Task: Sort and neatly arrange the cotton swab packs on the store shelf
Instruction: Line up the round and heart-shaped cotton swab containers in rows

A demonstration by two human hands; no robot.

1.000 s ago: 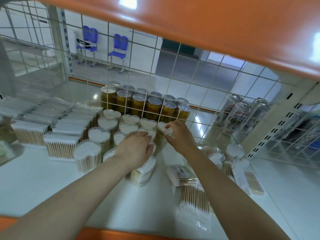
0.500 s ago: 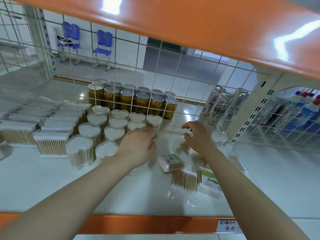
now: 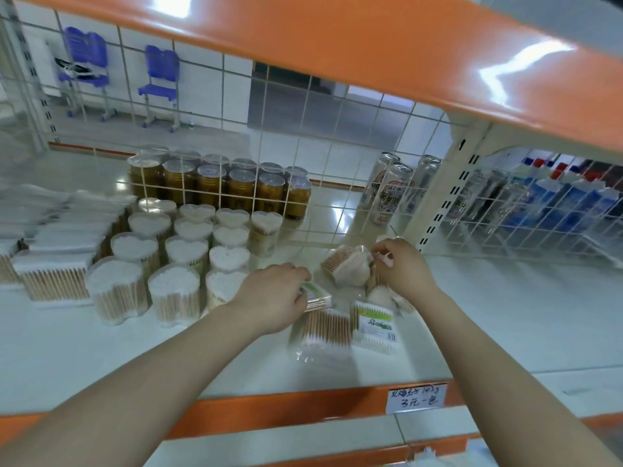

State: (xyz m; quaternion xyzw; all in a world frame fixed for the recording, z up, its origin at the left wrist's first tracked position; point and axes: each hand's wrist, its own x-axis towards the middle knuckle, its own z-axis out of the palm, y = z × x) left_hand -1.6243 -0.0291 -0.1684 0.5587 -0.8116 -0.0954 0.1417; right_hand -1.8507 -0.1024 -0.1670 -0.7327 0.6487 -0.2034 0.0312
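Several heart-shaped clear tubs of cotton swabs [image 3: 173,284] stand in rows on the white shelf [image 3: 101,348]. Flat rectangular swab boxes [image 3: 54,274] are stacked to their left. Loose plastic swab packs lie jumbled at centre right, among them a green-labelled pack [image 3: 374,326] and a clear bag [image 3: 325,332]. My left hand [image 3: 273,298] grips a small green-labelled pack [image 3: 317,296] at the edge of that pile. My right hand [image 3: 403,266] pinches the plastic of a crumpled swab bag [image 3: 347,266] at the back of the pile.
A wire grid back [image 3: 303,129] closes the shelf; behind it stand gold cans [image 3: 236,187] and silver beer cans [image 3: 391,193]. An orange shelf [image 3: 371,52] hangs low overhead. A perforated upright [image 3: 448,193] stands at right. A handwritten price tag [image 3: 416,397] sits on the orange front lip.
Both hands have left the heart-shaped tubs and moved right and toward me, to the loose packs. My left hand took hold of a small pack; my right hand took the crumpled bag.
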